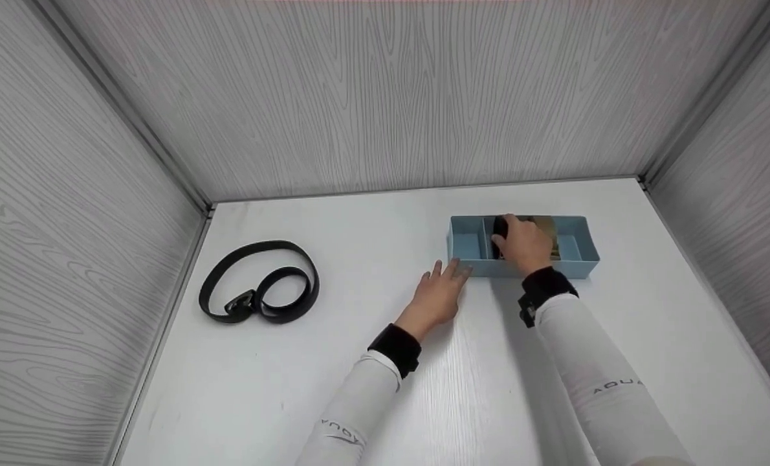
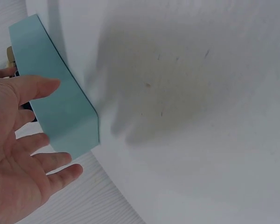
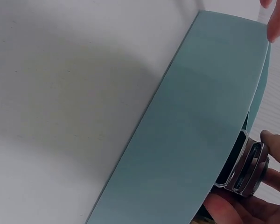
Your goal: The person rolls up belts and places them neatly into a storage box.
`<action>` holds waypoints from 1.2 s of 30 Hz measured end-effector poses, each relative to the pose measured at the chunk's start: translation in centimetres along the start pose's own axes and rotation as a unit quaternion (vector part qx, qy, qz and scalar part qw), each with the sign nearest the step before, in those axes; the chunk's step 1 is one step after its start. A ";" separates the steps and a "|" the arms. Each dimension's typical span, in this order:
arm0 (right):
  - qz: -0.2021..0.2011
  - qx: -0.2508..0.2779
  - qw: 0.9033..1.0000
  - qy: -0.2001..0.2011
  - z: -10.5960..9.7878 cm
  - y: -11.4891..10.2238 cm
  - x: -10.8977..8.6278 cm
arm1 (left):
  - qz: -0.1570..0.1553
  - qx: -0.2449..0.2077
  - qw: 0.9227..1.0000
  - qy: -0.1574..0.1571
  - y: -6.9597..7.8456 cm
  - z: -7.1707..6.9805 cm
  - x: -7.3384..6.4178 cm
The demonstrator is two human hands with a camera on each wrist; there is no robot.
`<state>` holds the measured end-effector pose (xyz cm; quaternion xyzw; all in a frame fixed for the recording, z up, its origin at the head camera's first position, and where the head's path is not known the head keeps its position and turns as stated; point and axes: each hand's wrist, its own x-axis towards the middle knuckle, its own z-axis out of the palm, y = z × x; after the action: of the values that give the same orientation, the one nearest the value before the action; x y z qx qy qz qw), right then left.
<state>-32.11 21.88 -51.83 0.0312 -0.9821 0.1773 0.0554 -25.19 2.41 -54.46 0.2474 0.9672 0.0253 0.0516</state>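
A light blue divided box [image 1: 492,268] stands at the right of the table, its front wall [image 3: 186,112] large in the right wrist view. My right hand [image 1: 528,246] reaches into its middle compartment. There it grips a black thing with shiny silver metal edges [image 3: 245,163], thumb on one side and fingers on the other; the hand covers part of it. Something olive-tan [image 1: 545,226] lies beside it in the same compartment. My left hand [image 1: 438,299] has its fingers spread, the fingertips by the box's front left corner. Whether they touch it I cannot tell.
On the left of the white table [image 1: 359,259] lies a black belt [image 1: 255,246], looped into a large and a small ring, with a dark shiny buckle [image 1: 239,303]. Grey wood-grain panels [image 1: 372,97] stand at the back and both sides.
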 end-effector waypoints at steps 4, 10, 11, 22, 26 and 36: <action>-0.001 0.018 1.000 -0.024 -0.2 0.1 -0.4 | 0.005 -0.003 1.000 -0.003 -0.2 0.0 -0.1; -0.003 0.050 0.998 -0.024 -0.6 -0.4 -0.9 | 0.003 -0.022 1.000 -0.009 -0.6 0.0 -0.3; -0.004 0.051 0.998 -0.021 -0.6 -0.5 -1.0 | 0.003 -0.025 1.000 -0.008 -0.7 0.0 -0.3; -0.049 0.058 0.997 0.028 -1.3 -1.5 -4.0 | -0.066 -0.064 0.994 0.052 -3.3 -0.7 -2.5; -0.043 0.069 0.997 0.018 -2.0 -0.7 -5.8 | -0.164 -0.072 0.977 0.115 -7.5 -1.3 -4.2; -0.031 0.046 0.998 -0.028 -1.7 1.8 -9.7 | -0.334 -0.103 0.935 0.061 -16.0 -0.1 -9.6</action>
<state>-22.50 24.58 -52.08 0.0686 -0.9726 0.2198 0.0318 -24.49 -16.24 -54.68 -0.0990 0.9874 0.1211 0.0234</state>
